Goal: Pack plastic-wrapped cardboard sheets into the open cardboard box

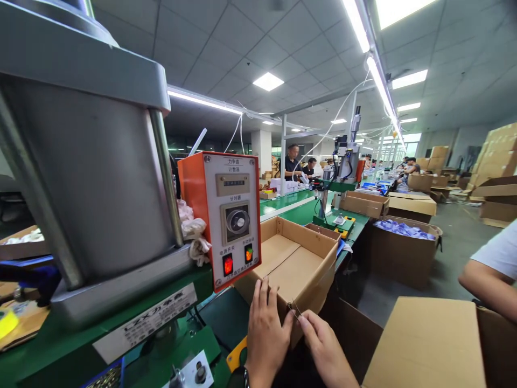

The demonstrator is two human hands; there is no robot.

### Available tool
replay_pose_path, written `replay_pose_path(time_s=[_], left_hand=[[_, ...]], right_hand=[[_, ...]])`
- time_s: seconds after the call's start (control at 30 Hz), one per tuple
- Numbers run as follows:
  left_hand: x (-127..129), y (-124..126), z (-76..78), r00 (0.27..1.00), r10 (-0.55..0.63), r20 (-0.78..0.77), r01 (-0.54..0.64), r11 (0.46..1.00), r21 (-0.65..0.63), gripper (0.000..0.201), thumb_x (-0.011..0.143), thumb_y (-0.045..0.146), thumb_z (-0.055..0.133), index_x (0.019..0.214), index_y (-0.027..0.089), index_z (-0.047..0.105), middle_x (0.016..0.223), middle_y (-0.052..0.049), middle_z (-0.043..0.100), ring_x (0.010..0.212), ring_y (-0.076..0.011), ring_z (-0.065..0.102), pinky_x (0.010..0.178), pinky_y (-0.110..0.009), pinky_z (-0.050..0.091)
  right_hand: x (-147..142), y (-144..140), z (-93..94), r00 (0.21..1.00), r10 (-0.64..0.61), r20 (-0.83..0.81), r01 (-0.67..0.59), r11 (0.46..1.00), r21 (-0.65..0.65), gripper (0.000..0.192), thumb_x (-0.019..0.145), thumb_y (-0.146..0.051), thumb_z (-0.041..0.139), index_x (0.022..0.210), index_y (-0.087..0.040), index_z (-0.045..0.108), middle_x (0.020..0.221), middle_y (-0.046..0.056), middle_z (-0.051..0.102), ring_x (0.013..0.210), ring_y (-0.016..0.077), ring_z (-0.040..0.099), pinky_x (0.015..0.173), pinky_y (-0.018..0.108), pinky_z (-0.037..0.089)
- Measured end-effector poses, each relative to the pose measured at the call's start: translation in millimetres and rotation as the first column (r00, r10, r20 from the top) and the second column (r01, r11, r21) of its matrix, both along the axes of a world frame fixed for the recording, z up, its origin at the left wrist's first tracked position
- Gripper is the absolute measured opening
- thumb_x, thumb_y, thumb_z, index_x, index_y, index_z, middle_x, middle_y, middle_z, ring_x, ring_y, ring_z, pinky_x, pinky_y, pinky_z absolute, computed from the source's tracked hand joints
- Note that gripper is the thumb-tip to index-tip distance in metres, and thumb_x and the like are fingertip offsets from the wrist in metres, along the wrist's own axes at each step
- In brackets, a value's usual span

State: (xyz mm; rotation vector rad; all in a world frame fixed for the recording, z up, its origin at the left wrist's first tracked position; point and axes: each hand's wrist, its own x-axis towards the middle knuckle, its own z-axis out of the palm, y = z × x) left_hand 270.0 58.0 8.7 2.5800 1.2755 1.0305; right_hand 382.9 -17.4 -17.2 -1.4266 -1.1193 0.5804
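An open cardboard box (301, 288) stands on the green bench in front of me, bare cardboard showing inside. My left hand (266, 328) lies along its near wall, fingers stretched up to the rim and thumb reaching toward the front corner. At that corner, my right hand (325, 345) pinches a thin, dark, wire-like piece (297, 310) between thumb and forefinger. Its exact kind is too small to make out. Beside the box hangs an orange control box (234, 221) with a dial and two lit switches.
A large grey press (89, 178) fills the left side. Bolts lie in a blue tray (107, 377) below it. Closed cardboard (428, 339) and a carton of purple pieces (404, 229) stand right. A co-worker's arm (488, 275) enters at right; another machine (343, 167) stands beyond.
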Motion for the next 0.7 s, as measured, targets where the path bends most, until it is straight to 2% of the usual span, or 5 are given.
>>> replay_pose_path(time_s=[0.1,0.27,0.37,0.53,0.7], left_hand=[[1,4,-1.9,1.000,0.012,-0.004,-0.012,0.999,0.030,0.045,0.091,0.034,0.044,0.132,0.015,0.046,0.151,-0.013,0.038,0.144,-0.0286,0.025,0.116,-0.050,0.035],[-1,10,0.1,0.999,0.019,-0.051,-0.015,0.997,0.080,0.045,0.091,0.035,0.044,0.131,0.014,0.047,0.147,-0.015,0.041,0.143,-0.0289,0.028,0.115,-0.050,0.036],[-2,11,3.0,0.997,0.010,-0.070,-0.003,0.995,0.095,0.046,0.093,0.038,0.039,0.131,0.013,0.048,0.145,-0.016,0.042,0.143,-0.0289,0.028,0.115,-0.050,0.037],[-2,10,5.8,0.997,0.011,-0.073,-0.003,0.994,0.109,0.049,0.095,0.039,0.034,0.135,0.013,0.043,0.145,-0.017,0.044,0.142,-0.0279,0.031,0.113,-0.049,0.040],[-2,11,1.6,0.999,0.029,-0.042,-0.023,0.988,0.156,0.053,0.094,0.037,0.038,0.140,0.011,0.035,0.145,-0.015,0.046,0.140,-0.0274,0.035,0.112,-0.050,0.042]], right_hand=[[-2,-1,4.4,0.997,-0.001,0.077,0.001,1.000,-0.001,0.045,0.090,-0.061,0.036,0.075,-0.021,0.050,0.070,0.000,0.052,0.065,0.0154,0.047,0.064,0.025,0.038],[3,-5,20.4,0.980,-0.010,0.198,0.017,0.999,-0.033,0.033,0.094,-0.046,0.034,0.079,-0.023,0.052,0.072,0.002,0.059,0.065,0.0174,0.052,0.063,0.027,0.035],[6,-7,27.6,0.969,-0.042,0.245,0.059,0.996,-0.061,0.027,0.093,-0.040,0.037,0.075,-0.024,0.050,0.068,0.002,0.058,0.060,0.0171,0.049,0.059,0.027,0.030],[3,-11,27.1,0.973,-0.050,0.223,0.065,0.996,-0.062,0.026,0.094,-0.038,0.035,0.075,-0.024,0.046,0.068,0.001,0.054,0.059,0.0164,0.047,0.060,0.028,0.029],[-1,-1,21.3,0.994,0.039,0.105,-0.035,0.999,-0.039,0.027,0.094,-0.039,0.033,0.079,-0.022,0.048,0.065,-0.002,0.049,0.060,0.0142,0.044,0.059,0.025,0.034]])
